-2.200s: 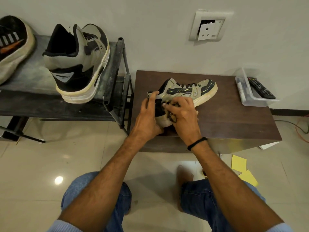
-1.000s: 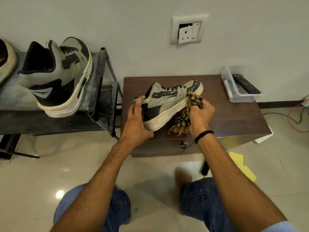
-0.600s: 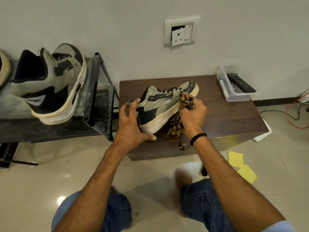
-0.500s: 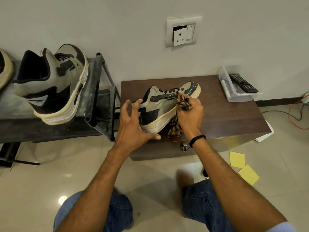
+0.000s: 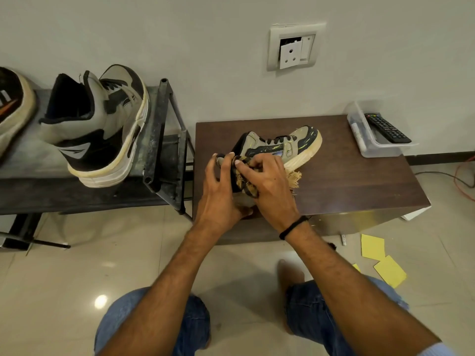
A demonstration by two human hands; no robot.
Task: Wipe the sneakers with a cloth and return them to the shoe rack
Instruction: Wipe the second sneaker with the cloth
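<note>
- Since half a second ago the right hand (image 5: 267,186) has slid the cloth (image 5: 244,179) back from the shoe's (image 5: 285,147) laces to its heel; the shoe, then tipped up, now sits lower on the table (image 5: 359,181).
- Left hand (image 5: 218,191) cups the heel end from the left, fingers curled round it, probably to brace the shoe against the rubbing.
- Right fingers are pressed together over the bunched cloth, pinning it to the heel; a frayed end pokes out just beside the sole.
- Toe points away toward the wall, which keeps the heel near the person.
- Its mate (image 5: 95,124) stands on the rack (image 5: 159,140), heel toward the camera; I judge this shoe goes beside it once wiped.
</note>
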